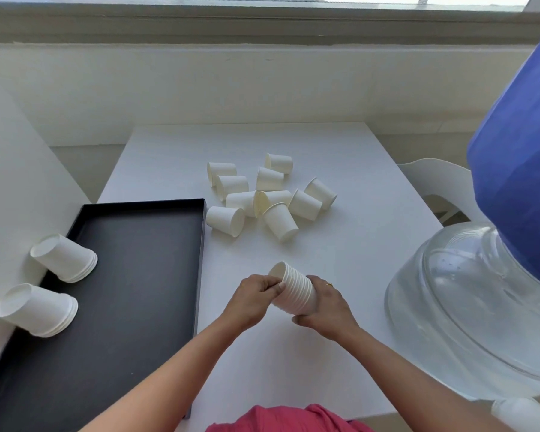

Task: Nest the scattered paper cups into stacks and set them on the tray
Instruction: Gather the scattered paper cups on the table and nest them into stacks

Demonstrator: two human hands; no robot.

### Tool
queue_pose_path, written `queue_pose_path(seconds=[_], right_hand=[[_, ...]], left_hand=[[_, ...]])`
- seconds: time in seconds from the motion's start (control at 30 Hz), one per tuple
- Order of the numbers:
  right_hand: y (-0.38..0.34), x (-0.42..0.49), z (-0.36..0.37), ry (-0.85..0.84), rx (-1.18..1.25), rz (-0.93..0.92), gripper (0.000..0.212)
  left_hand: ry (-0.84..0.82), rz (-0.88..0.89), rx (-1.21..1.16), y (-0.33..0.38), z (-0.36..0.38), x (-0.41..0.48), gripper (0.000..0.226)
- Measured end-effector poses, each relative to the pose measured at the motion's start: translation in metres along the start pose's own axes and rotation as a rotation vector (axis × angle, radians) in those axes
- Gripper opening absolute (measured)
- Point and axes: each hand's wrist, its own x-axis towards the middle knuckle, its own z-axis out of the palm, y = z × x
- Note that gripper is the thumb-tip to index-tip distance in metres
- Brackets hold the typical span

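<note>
I hold a nested stack of white paper cups (295,286) above the table's near middle, its open mouth tilted up and to the left. My left hand (253,302) pinches the stack near its rim. My right hand (326,307) wraps around the stack's lower part. Several loose white cups (264,194) lie scattered on their sides at the table's centre. A black tray (156,275) sits at the left. Two upside-down cup stacks stand along its left side: one stack (64,257) farther back, another stack (36,309) nearer.
The white table (340,251) ends at a wall and window sill behind. A big clear water bottle with a blue top (480,291) stands at the right edge, with a white chair (434,179) behind it. A white panel borders the tray's left side.
</note>
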Motion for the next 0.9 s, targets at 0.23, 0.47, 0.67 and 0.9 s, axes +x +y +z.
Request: queue_pose_path(seconds=[0.23,0.47,0.67,0.9], right_hand=[[-0.005,0.001,-0.003,0.018,-0.01,0.035,0.069],[0.007,0.012,-0.012,0.137,0.264,0.138,0.068],[0.019,0.027,-0.025,0.335,0.55,0.237,0.069],[0.032,0.048,-0.037,0.517,0.715,0.357,0.076]], left_hand=[[0.153,0.096,0.039,0.003,0.007,0.0,0.024],[0.296,0.136,0.043,-0.003,-0.01,0.01,0.022],[0.311,0.063,0.128,-0.018,-0.033,0.029,0.025],[0.338,0.027,0.284,-0.031,-0.052,0.047,0.029]])
